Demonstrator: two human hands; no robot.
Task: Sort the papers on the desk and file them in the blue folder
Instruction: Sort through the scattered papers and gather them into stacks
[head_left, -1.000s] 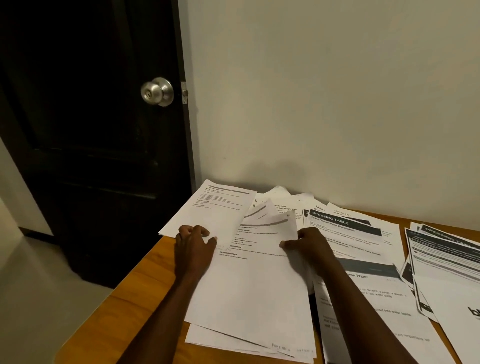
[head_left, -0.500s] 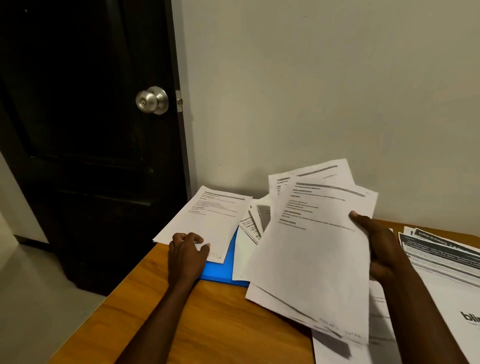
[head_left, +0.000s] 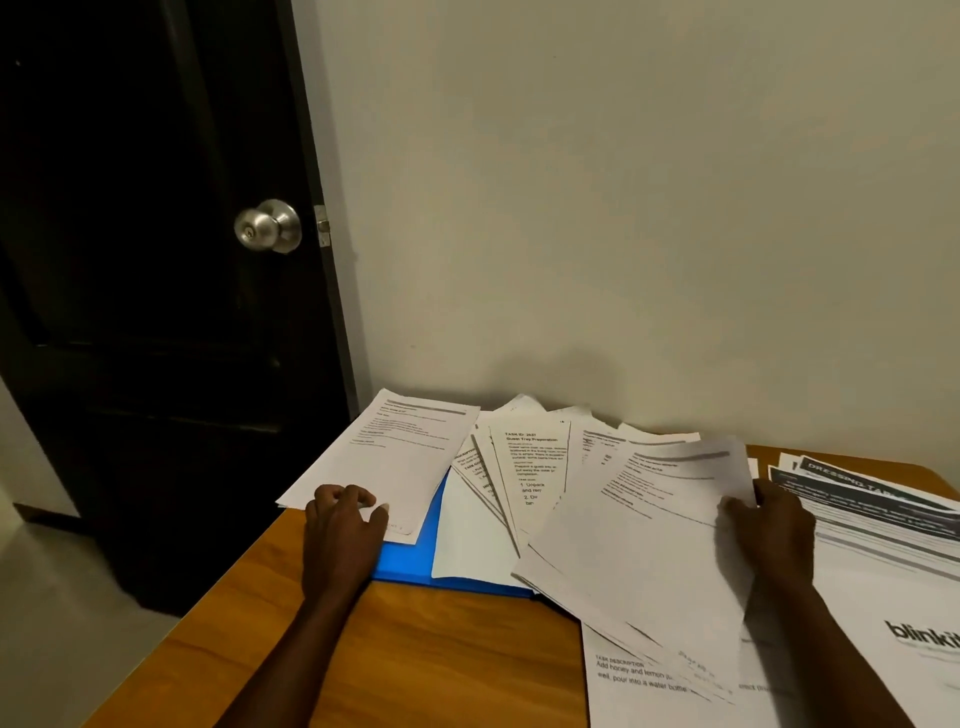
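Note:
A blue folder (head_left: 410, 558) lies on the wooden desk (head_left: 441, 660), mostly covered by papers. My left hand (head_left: 343, 525) rests with curled fingers on the lower edge of a printed sheet (head_left: 387, 457) that overlaps the folder's left side. My right hand (head_left: 774, 525) grips the right edge of a small stack of white sheets (head_left: 649, 545), tilted low over the desk. Fanned papers (head_left: 524, 483) with printed text lie on the folder between the two hands.
More printed sheets with dark headers (head_left: 872, 499) and a white sheet with a logo (head_left: 914, 623) cover the desk's right side. A dark door with a metal knob (head_left: 267, 226) stands to the left. A plain wall (head_left: 623, 208) backs the desk.
My right hand lifted a stack of sheets off the folder, swung it to the right and has now lowered it toward the desk. The blue folder became visible. My left hand stayed on its sheet.

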